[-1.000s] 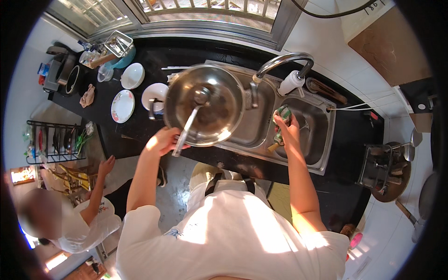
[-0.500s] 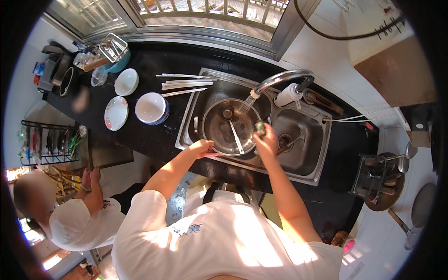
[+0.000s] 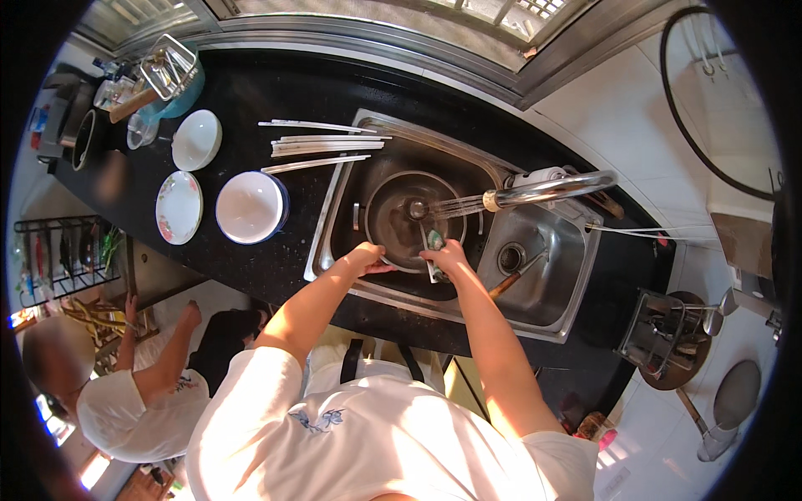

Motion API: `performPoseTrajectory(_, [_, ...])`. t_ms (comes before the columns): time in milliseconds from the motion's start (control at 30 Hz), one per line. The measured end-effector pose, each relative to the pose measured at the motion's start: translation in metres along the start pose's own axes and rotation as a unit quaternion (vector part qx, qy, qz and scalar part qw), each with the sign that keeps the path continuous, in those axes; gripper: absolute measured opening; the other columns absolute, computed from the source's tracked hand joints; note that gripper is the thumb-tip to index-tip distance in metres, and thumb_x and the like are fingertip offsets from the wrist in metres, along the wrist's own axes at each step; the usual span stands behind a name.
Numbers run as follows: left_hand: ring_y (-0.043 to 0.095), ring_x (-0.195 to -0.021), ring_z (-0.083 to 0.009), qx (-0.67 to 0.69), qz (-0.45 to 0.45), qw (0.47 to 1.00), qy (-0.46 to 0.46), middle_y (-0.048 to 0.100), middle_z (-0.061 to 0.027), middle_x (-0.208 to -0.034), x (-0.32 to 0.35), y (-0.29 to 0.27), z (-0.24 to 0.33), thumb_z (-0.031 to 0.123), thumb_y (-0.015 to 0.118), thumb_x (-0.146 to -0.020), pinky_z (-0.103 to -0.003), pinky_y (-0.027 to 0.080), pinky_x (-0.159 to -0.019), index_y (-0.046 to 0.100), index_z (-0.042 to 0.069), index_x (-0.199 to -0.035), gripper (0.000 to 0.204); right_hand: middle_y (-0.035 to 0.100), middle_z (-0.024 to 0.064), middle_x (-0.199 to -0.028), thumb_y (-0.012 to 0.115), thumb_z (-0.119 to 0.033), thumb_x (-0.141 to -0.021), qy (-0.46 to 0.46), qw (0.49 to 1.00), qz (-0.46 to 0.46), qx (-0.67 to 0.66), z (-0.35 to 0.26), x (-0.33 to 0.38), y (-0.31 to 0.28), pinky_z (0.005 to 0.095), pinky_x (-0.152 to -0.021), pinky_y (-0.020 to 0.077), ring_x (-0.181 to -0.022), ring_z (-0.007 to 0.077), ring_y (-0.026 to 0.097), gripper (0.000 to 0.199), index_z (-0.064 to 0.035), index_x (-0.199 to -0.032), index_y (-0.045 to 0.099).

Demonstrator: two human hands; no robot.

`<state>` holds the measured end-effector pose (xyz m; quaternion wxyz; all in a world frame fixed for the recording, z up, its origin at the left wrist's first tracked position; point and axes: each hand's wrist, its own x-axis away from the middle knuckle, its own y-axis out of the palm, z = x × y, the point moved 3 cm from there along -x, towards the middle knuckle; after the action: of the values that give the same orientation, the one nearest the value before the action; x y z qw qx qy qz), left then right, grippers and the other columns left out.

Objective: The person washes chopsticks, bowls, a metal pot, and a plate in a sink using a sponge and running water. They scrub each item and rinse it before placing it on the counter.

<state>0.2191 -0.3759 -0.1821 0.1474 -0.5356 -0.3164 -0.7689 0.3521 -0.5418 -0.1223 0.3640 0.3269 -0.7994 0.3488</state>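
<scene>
A round metal pot [image 3: 386,206] sits in the left sink basin [image 3: 478,167], with some water in it. My left hand [image 3: 368,258] is closed on its near rim. Inside the pot lies a ladle [image 3: 418,210], its bowl under the running water and its white handle slanting toward me. My right hand [image 3: 449,255] is closed on a green scouring pad [image 3: 436,240], pressed at the ladle's handle over the pot's near right rim. Whether those fingers also grip the handle is hidden. Water streams from the faucet [image 3: 551,189] into the pot.
Several chopsticks [image 3: 327,144] overhang the sink's left edge. Left of them stand a blue-rimmed bowl [image 3: 250,208], a white bowl [image 3: 197,140] and a floral plate [image 3: 179,208]. A brown-handled tool [image 3: 515,275] leans in the right basin. At lower left is another person [image 3: 146,409].
My right hand has moved left with the scouring pad, from beside the pot to the ladle's handle. My left hand stays at the pot's rim. The whole view has shifted and turned slightly.
</scene>
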Motion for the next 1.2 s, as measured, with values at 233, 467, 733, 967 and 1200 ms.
performPoseTrajectory(233, [0.066,-0.086,-0.0267,-0.009,0.017,0.999,-0.031,0.062,-0.018,-0.101,-0.035,-0.004,0.003,0.011,0.042,-0.091,-0.028,0.06,-0.066,0.052,-0.007,-0.108,0.026,0.063,0.0039,-0.08,0.075,-0.018,-0.072,0.042,0.97,0.001,-0.241,0.01,0.047,-0.003,0.0298,-0.067,0.0445,-0.071,0.0156,0.058,0.028,-0.0032,-0.091,0.06])
performPoseTrajectory(467, [0.063,-0.091,-0.033,0.024,0.009,1.0,0.0,0.058,-0.023,-0.109,-0.037,-0.005,-0.014,0.028,0.051,-0.094,-0.035,0.059,-0.073,0.046,-0.008,-0.119,0.045,0.062,0.0043,-0.081,0.077,-0.019,-0.071,-0.015,0.96,0.071,-0.27,0.013,0.056,0.009,0.0284,-0.069,0.0449,-0.072,0.0143,0.058,0.034,-0.0024,-0.095,0.059])
performPoseTrajectory(733, [0.059,-0.101,-0.0251,-0.047,-0.112,0.99,0.076,0.058,-0.0181,-0.111,0.041,0.065,0.015,0.035,0.049,-0.095,-0.031,0.05,-0.084,0.047,0.0,-0.126,0.047,0.063,0.0049,-0.085,0.077,-0.017,-0.073,-0.119,0.962,0.103,-0.224,-0.002,0.075,0.02,0.0262,-0.068,0.0457,-0.075,0.0112,0.058,0.036,0.001,-0.098,0.058])
performPoseTrajectory(967, [0.059,-0.075,-0.0131,-0.003,-0.022,0.978,0.209,0.062,-0.005,-0.085,0.03,0.094,0.019,0.022,0.043,-0.097,-0.026,0.049,-0.07,0.054,0.008,-0.102,0.019,0.053,0.0099,-0.077,0.06,-0.04,-0.088,-0.077,0.97,0.225,-0.047,0.037,0.051,0.006,0.034,-0.068,0.0438,-0.069,0.0182,0.053,0.046,0.0038,-0.094,0.047])
performPoseTrajectory(1200, [0.062,-0.088,-0.0326,-0.35,0.231,0.807,0.416,0.066,-0.0157,-0.089,0.078,0.083,0.037,0.024,0.046,-0.095,-0.035,0.048,-0.071,0.061,0.004,-0.098,0.025,0.053,0.0183,-0.115,0.051,-0.032,-0.094,-0.28,0.914,0.262,-0.13,-0.022,0.038,-0.059,0.0373,-0.093,0.0361,-0.111,0.0335,0.048,0.042,0.0037,-0.116,0.051])
